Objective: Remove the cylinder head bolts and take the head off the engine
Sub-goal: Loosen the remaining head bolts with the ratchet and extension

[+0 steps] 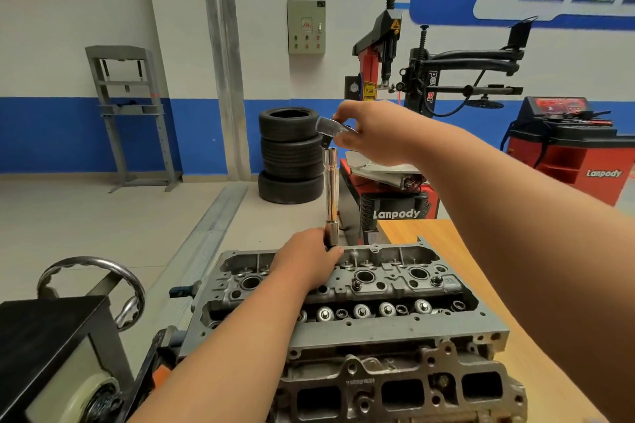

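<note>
Probably for plumb, steady turning: socket extension gripped low by curled left hand, ratchet pinched up top by right hand, at far edge of cylinder head, near centre, not yet off engine.

Two arms show: the left arm and the right arm. Both are bare right up to the edge of the view. The left hand and the right hand are bare too, fingers and all.
</note>
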`<state>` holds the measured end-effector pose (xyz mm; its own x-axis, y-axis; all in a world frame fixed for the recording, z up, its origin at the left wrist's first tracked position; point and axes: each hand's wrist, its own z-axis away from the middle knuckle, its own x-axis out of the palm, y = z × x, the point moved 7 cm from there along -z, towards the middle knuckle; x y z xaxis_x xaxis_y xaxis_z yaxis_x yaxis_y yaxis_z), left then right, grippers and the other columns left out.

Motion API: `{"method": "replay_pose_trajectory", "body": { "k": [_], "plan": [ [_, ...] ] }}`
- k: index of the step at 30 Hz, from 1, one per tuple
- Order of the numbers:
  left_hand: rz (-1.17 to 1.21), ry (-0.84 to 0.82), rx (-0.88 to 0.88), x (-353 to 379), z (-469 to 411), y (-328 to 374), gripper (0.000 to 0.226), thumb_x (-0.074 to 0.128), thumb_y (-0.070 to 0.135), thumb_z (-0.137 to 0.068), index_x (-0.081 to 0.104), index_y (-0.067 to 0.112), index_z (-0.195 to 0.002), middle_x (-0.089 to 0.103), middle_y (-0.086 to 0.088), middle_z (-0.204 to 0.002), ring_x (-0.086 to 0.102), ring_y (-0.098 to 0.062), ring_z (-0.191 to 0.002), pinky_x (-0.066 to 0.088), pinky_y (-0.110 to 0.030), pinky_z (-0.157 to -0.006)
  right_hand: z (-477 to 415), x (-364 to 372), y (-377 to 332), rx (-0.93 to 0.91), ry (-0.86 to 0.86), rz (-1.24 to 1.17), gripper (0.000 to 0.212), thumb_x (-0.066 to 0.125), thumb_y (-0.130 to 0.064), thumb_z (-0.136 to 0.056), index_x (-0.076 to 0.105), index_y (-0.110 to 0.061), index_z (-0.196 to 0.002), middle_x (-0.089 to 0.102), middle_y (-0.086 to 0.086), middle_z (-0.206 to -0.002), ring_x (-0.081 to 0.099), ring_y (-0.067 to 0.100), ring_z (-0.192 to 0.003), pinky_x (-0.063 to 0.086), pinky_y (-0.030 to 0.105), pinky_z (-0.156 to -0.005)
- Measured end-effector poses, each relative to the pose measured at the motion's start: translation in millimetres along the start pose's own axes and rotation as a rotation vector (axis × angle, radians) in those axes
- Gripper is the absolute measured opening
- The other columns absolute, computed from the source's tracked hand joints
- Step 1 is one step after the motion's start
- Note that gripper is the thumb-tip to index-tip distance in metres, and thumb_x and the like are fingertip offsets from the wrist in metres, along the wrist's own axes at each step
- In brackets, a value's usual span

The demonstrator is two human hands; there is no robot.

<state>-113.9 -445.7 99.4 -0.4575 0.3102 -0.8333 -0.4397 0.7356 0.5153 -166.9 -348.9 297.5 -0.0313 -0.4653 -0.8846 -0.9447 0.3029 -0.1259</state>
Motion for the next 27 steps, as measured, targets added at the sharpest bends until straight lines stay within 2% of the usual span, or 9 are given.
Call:
{"method": "replay_pose_trajectory", "body": {
  "k": [4, 8, 11, 15, 18, 22, 27],
  "plan": [
    [0.012, 0.011, 0.024, 0.4, -0.3, 0.7, 0.028, 0.056, 0.044, -0.091, 0.063, 0.025, -0.11, 0.067, 0.001, -0.108, 0.06, -0.021, -0.098, 0.051, -0.037, -0.085, -8.5, -9.8, -19.8, 0.013, -0.102, 0.257, 0.028, 0.05, -0.027, -0.097, 0.054, -0.018, -0.123, 0.052, -0.001, -0.079, 0.046, 0.012, -0.065, 0.027, 0.026, -0.049],
    [0.03, 0.016, 0.019, 0.7, 0.1, -0.3, 0.026, 0.057, 0.043, -0.09, 0.064, 0.025, -0.108, 0.067, 0.002, -0.106, 0.061, -0.02, -0.096, 0.051, -0.035, -0.084, -13.2, -8.7, -29.6, 0.03, -0.153, 0.35, 0.03, 0.05, -0.027, -0.098, 0.054, -0.014, -0.125, 0.06, 0.008, -0.1, 0.051, 0.021, -0.079, 0.029, 0.026, -0.05],
    [0.045, 0.015, 0.023, 0.7, -0.9, -0.5, 0.026, 0.057, 0.043, -0.09, 0.064, 0.025, -0.108, 0.068, 0.002, -0.106, 0.061, -0.02, -0.097, 0.051, -0.035, -0.085, -14.7, -5.0, -29.4, 0.046, -0.161, 0.311, 0.031, 0.05, -0.026, -0.098, 0.052, -0.016, -0.127, 0.054, 0.003, -0.088, 0.049, 0.018, -0.074, 0.029, 0.026, -0.051],
    [0.051, 0.008, 0.027, 0.6, -1.9, -0.5, 0.027, 0.057, 0.043, -0.09, 0.065, 0.026, -0.109, 0.068, 0.002, -0.106, 0.061, -0.02, -0.097, 0.051, -0.035, -0.084, -14.9, -6.3, -25.3, 0.07, -0.151, 0.299, 0.03, 0.05, -0.026, -0.097, 0.054, -0.016, -0.125, 0.055, 0.003, -0.087, 0.05, 0.02, -0.074, 0.029, 0.025, -0.05],
    [0.06, -0.005, 0.028, 1.5, -2.6, -0.3, 0.027, 0.057, 0.043, -0.09, 0.065, 0.026, -0.109, 0.068, 0.003, -0.104, 0.061, -0.019, -0.094, 0.052, -0.035, -0.083, -12.9, -6.6, -19.1, 0.098, -0.128, 0.248, 0.028, 0.05, -0.026, -0.097, 0.054, -0.017, -0.123, 0.049, -0.002, -0.077, 0.044, 0.011, -0.065, 0.028, 0.025, -0.05],
    [0.057, -0.012, 0.025, 1.1, -2.8, -0.9, 0.025, 0.057, 0.043, -0.09, 0.064, 0.026, -0.108, 0.066, 0.003, -0.104, 0.059, -0.018, -0.092, 0.05, -0.033, -0.081, -8.7, -6.4, -13.0, 0.116, -0.125, 0.241, 0.03, 0.048, -0.032, -0.098, 0.053, -0.015, -0.123, 0.047, -0.003, -0.076, 0.042, 0.009, -0.065, 0.028, 0.025, -0.051],
    [0.049, 0.0, 0.017, -0.1, -2.3, -0.9, 0.024, 0.057, 0.043, -0.09, 0.064, 0.026, -0.105, 0.066, 0.003, -0.102, 0.057, -0.016, -0.088, 0.046, -0.03, -0.076, -6.6, -6.2, -21.0, 0.136, -0.153, 0.296, 0.028, 0.045, -0.028, -0.099, 0.051, -0.013, -0.121, 0.047, -0.001, -0.079, 0.043, 0.012, -0.067, 0.029, 0.026, -0.053]
  ]
}}
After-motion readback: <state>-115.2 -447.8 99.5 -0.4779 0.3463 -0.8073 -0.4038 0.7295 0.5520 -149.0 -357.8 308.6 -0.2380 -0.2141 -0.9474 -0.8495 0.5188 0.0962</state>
